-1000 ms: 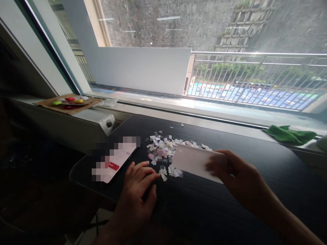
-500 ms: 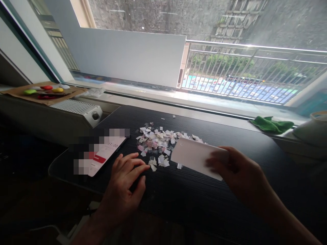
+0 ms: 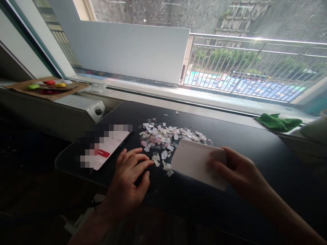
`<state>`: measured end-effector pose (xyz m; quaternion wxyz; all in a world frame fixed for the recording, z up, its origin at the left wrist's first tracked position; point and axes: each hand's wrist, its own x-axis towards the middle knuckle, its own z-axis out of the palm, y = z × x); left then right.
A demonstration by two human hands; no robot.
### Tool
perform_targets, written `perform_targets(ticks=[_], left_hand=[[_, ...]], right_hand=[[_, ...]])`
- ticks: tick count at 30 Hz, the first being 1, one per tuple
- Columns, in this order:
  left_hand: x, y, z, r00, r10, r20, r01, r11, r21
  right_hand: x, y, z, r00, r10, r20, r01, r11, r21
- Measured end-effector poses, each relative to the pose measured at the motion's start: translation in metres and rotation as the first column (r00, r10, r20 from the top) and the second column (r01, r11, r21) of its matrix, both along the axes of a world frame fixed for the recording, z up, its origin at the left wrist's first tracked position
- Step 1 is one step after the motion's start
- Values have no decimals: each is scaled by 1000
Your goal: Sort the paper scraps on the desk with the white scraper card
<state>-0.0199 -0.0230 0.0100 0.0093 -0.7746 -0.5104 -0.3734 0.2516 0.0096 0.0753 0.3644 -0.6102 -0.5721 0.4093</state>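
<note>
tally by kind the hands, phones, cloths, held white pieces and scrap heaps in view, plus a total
Hands: 2, left hand and right hand
Phone: 1
Green cloth: 1
White flat piece, in the right hand: 1
Scrap heap: 1, single scraps too many to count
Total: 6

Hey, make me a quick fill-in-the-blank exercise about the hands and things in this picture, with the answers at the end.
1. The white card is held in the person's ______ hand.
2. In the picture, the phone lies to the ______ of the scraps.
3. The cloth near the window is ______ in colour.
4. The wide button on the phone's screen is ______ in colour.

Missing words: right; left; green; red.
</note>
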Motion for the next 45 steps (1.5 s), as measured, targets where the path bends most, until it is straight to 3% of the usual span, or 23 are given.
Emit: perform_targets(ticks=[10,17,22,27,32,38,42,45], left_hand=[[0,0,2,1000,-13,-6,13,1000,-3],[1,-5,7,968,-215,-128,208,976,-66],[2,-5,7,945,-261,-196,243,963,-114],[3,-5,7,962,-234,-144,224,971,-83],[4,-4,6,970,-215,-111,211,976,-49],[4,-1,3,988,-113,-107,115,993,12],[3,0,2,996,-45,-72,48,998,44],[3,0,2,998,-30,-48,32,998,46]], right_hand=[[0,4,-4,999,-9,-40,8,1000,-26],[0,4,-7,999,-22,-48,22,1000,-7],[0,6,-8,1000,-16,21,15,1000,26],[8,3,-2,997,-66,35,65,998,13],[7,-4,1,1000,-25,7,25,1000,3],[15,2,-3,996,-89,0,88,995,47],[18,1,-5,996,74,-46,-78,992,-104],[14,2,-7,992,53,-111,-65,992,-111]])
